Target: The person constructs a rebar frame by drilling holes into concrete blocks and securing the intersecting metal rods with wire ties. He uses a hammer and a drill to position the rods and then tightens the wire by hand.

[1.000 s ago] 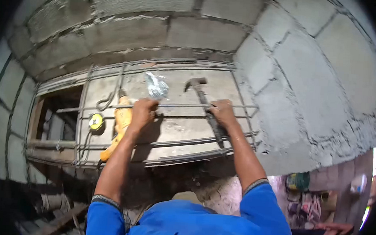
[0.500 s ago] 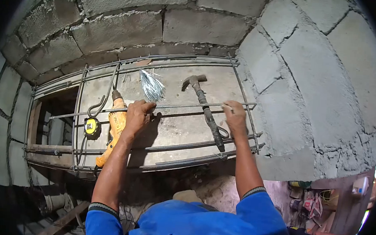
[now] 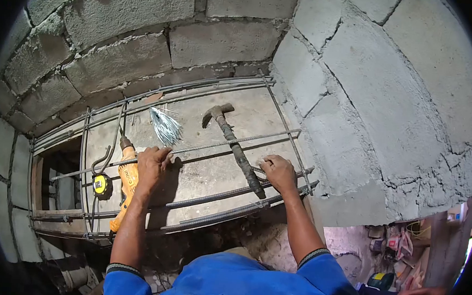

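Observation:
My left hand (image 3: pixel 152 165) is closed around a ribbed steel bar (image 3: pixel 203 145) that crosses the frame of bars. The fingers of my right hand (image 3: pixel 279 172) are curled down at a thin bent metal rod (image 3: pixel 257 170), mostly hidden beneath the hand. A claw hammer (image 3: pixel 237 147) with a wrapped handle lies just left of it, its handle passing under the crossing bar. Next to my left hand lies a yellow-orange power drill (image 3: pixel 128 176). Beyond that hand is a bundle of silvery tie wire (image 3: pixel 165 127).
A yellow-black tape measure (image 3: pixel 102 185) and a bent hook (image 3: pixel 102 160) lie left of the drill. Thicker bars (image 3: pixel 211 198) run along the near edge. Block walls (image 3: pixel 369 96) enclose the far and right sides. An opening (image 3: pixel 62 161) is at left. Another person's arm (image 3: pixel 421 293) shows lower right.
My right hand has left the crossing bar and moved down to the bent rod beside the hammer handle. My left hand stays on the bar. The whole view has shifted slightly.

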A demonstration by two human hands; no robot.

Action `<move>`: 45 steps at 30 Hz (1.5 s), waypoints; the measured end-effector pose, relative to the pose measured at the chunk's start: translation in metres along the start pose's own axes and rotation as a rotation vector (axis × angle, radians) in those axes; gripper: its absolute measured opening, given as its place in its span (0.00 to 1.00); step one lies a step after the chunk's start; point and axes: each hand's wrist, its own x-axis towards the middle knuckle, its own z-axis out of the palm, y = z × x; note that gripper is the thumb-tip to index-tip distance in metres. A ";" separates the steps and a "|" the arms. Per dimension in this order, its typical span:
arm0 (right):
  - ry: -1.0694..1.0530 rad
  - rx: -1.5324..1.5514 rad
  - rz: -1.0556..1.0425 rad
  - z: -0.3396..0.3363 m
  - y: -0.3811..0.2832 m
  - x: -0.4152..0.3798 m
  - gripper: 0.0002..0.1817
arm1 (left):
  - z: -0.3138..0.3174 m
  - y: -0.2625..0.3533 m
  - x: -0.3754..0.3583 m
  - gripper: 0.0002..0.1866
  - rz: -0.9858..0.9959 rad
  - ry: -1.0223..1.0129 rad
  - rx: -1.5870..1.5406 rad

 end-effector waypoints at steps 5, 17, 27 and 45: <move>-0.037 -0.030 0.027 -0.003 -0.005 0.000 0.17 | 0.006 -0.020 0.010 0.07 -0.033 0.014 -0.012; -0.102 -0.091 0.101 0.005 0.002 0.002 0.19 | 0.019 -0.029 0.033 0.05 0.079 0.011 -0.158; -0.140 -0.156 0.174 0.007 -0.006 0.008 0.19 | 0.017 -0.027 0.047 0.06 -0.052 -0.175 -0.115; -0.069 -0.234 0.132 0.013 -0.007 0.008 0.12 | -0.030 -0.001 0.036 0.09 -0.045 -0.499 -0.194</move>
